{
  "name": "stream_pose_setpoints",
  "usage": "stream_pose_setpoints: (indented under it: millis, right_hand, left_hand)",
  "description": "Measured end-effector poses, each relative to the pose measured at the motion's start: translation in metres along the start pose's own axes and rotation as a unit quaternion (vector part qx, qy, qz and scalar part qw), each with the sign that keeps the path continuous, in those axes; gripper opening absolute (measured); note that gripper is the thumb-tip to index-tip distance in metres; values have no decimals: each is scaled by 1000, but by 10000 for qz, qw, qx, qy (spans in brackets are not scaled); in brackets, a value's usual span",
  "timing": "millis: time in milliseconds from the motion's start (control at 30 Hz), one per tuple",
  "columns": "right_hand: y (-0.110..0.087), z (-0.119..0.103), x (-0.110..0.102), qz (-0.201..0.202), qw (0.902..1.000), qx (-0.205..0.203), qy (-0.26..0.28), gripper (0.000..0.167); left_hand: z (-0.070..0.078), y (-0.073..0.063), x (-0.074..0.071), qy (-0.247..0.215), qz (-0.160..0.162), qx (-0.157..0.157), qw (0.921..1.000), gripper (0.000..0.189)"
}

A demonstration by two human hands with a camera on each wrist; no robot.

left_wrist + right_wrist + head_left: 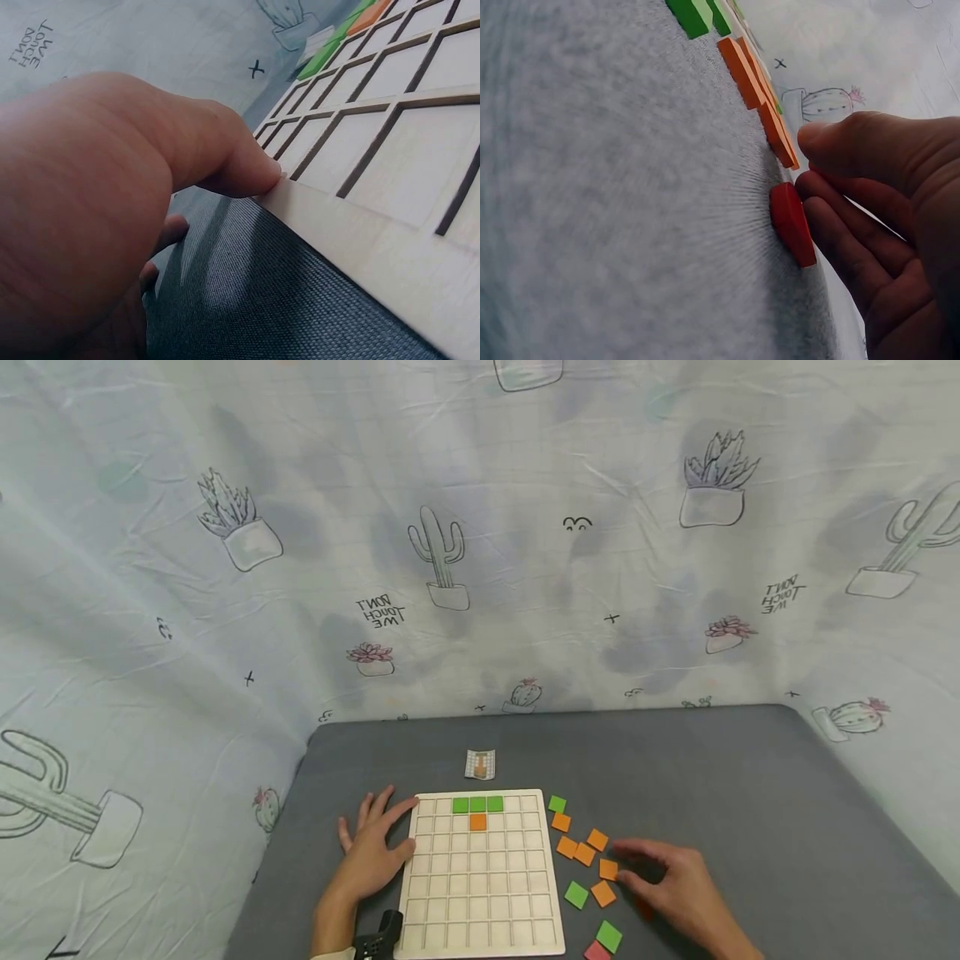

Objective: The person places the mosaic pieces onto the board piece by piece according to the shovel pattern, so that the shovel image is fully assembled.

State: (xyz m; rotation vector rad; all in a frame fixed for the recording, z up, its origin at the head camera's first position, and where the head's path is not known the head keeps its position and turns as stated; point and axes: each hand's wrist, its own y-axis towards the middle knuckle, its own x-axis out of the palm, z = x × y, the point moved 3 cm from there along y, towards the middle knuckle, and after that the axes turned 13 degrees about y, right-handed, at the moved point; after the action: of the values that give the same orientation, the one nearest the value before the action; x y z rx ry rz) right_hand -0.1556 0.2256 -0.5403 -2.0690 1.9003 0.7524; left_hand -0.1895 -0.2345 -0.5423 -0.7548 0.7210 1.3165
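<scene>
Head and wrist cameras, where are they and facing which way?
Head: on the head, facing forward and down at the board; left hand and right hand show.
Left wrist: on that wrist, facing the board's edge; left hand shows.
Right wrist: on that wrist, facing a red tile; right hand shows.
Head and left wrist share the board.

The cloth (525,468) twice bears reversed-looking words (380,612) reading "DON'T TOUCH", with a third line resembling "WE" or "ME": left of centre and at right. The left wrist view shows such lettering tilted. Small cross signs (612,618) also mark the cloth.
</scene>
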Motion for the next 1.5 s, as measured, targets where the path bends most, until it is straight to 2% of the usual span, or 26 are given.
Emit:
stream_pose_setpoints:
  millis: [267, 533, 900, 1167, 1500]
  right_hand:
    - [1, 3, 4, -317, 9993, -175, 56, 38]
    - [-1, 5, 4, -386, 9981, -481, -97, 39]
    - [-1, 5, 6, -584, 9982, -98, -134, 36]
    - [-1, 5, 8, -331, 9988, -333, -163, 38]
    - [0, 1, 10, -161, 9999, -12, 44, 38]
  left_hand:
    - [-4, -2, 1, 38, -22, -26, 10000, 63]
    - [0, -1, 0, -38, -21, 8, 10000, 63]
    - [-2, -1, 2, -21, 96, 17, 9999, 63]
    - [-3, -1, 2, 56, 109, 38, 9999, 62]
    - [-3, -1, 2, 75, 164, 18, 9998, 62]
